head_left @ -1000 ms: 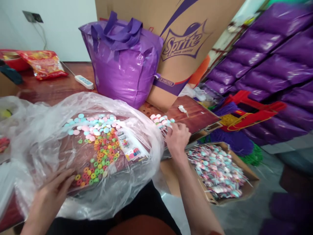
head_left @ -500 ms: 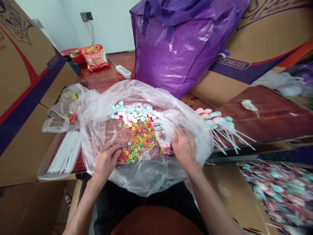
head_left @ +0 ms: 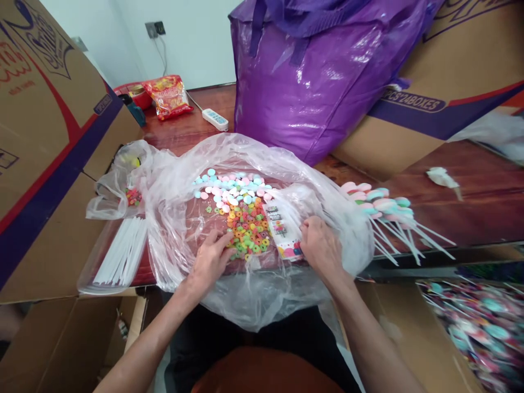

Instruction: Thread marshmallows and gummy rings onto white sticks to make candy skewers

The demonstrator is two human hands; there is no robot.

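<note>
My left hand [head_left: 212, 255] lies on the near left edge of a heap of ring-shaped candies [head_left: 248, 226], fingers stretched out and touching them. Behind the rings are pink, blue and white round candies [head_left: 233, 188]. Both kinds sit inside the wide mouth of a clear plastic bag [head_left: 180, 180] spread on the table. A printed packet [head_left: 282, 232] rests right of the rings. Beside its right edge my right hand [head_left: 322, 245] is closed, fingers curled under; what they grip, if anything, is hidden.
White sticks [head_left: 123, 251] lie at the left. Lollipops [head_left: 382, 207] lie at the right, with a box of wrapped lollipops [head_left: 478, 322] below. A purple bag [head_left: 319, 82] and cartons [head_left: 53, 136] stand around the table [head_left: 409, 180]. A power strip [head_left: 215, 119] lies behind.
My left hand has moved right, and the ring candies at the near left are now bunched closer to the packet. My right hand stays beside the packet. The whole view has shifted slightly.
</note>
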